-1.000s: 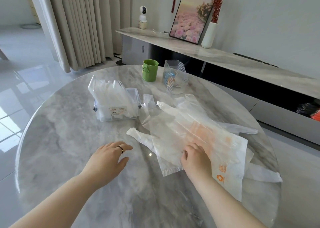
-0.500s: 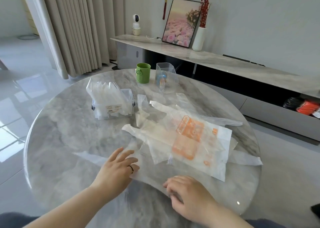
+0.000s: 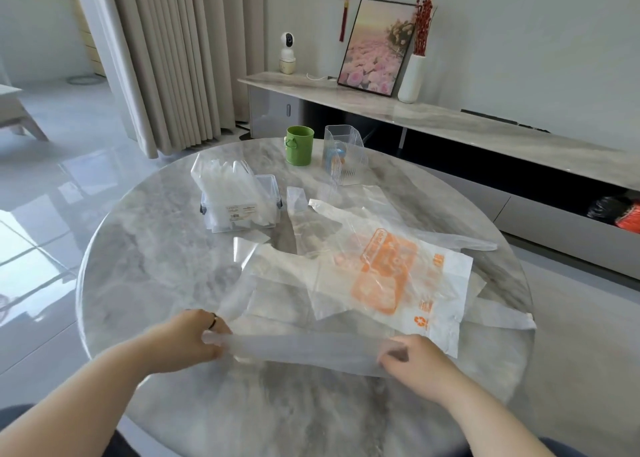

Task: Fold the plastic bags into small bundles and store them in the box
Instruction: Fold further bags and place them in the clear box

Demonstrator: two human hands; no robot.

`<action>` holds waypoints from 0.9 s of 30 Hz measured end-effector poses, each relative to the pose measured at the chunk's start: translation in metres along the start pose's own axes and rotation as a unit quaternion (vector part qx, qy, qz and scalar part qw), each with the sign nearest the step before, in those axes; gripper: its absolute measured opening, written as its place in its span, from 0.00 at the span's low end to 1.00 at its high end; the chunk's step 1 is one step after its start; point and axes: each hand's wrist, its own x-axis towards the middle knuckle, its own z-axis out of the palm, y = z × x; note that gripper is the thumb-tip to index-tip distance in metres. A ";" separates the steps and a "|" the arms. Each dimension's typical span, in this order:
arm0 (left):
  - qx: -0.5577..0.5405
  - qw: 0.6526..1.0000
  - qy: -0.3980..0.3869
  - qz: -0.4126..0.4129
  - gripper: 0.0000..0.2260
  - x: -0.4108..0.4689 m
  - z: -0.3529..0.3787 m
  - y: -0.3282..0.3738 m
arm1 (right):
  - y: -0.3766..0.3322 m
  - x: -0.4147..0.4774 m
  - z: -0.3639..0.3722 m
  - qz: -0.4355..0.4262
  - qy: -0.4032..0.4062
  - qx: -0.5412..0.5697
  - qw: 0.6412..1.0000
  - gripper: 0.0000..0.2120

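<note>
Plastic bag is pulled into a strip at the desk edge, well in front of the box; left hand and right hand pinch its ends in curled fingers; box already holds some bags; the orange-printed bag and others beside the box wait unfolded.

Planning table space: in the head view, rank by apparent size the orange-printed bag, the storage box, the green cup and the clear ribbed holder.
Largest to smallest:
1. orange-printed bag
2. storage box
3. clear ribbed holder
4. green cup
The last two stand farthest away, so both look smaller.
</note>
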 end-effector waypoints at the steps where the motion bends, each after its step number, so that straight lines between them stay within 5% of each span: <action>1: -0.016 1.000 -0.004 -0.009 0.06 -0.002 -0.006 -0.001 | 0.002 0.001 -0.001 0.015 0.006 0.027 0.999 0.15; 7: -0.248 0.968 -0.036 -0.030 0.10 -0.001 -0.033 -0.014 | 0.009 0.014 -0.006 0.076 0.079 0.049 0.993 0.13; 10: -0.305 0.950 0.028 -0.053 0.13 0.009 -0.035 -0.014 | 0.009 0.024 -0.003 0.109 0.112 0.066 0.986 0.14; 13: -0.353 0.908 0.189 -0.125 0.06 0.024 -0.033 -0.008 | 0.008 0.036 0.001 0.131 0.117 0.062 0.982 0.14; 17: -0.199 0.887 0.378 -0.176 0.18 0.039 -0.024 0.005 | 0.008 0.050 0.006 0.147 0.134 0.025 0.980 0.16; 20: -0.134 0.891 0.419 -0.112 0.13 0.039 -0.012 0.024 | 0.008 0.057 0.006 0.169 0.141 0.009 0.975 0.16; 22: -0.067 0.918 0.383 -0.080 0.06 0.039 -0.003 0.033 | 0.009 0.060 0.005 0.181 0.147 0.004 0.972 0.16; 24: 0.074 0.957 0.263 -0.097 0.19 0.037 0.003 0.037 | 0.010 0.061 0.005 0.189 0.151 -0.001 0.970 0.16; 27: 0.116 0.966 0.190 -0.132 0.20 0.042 0.007 0.032 | 0.012 0.064 0.006 0.197 0.151 -0.003 0.969 0.16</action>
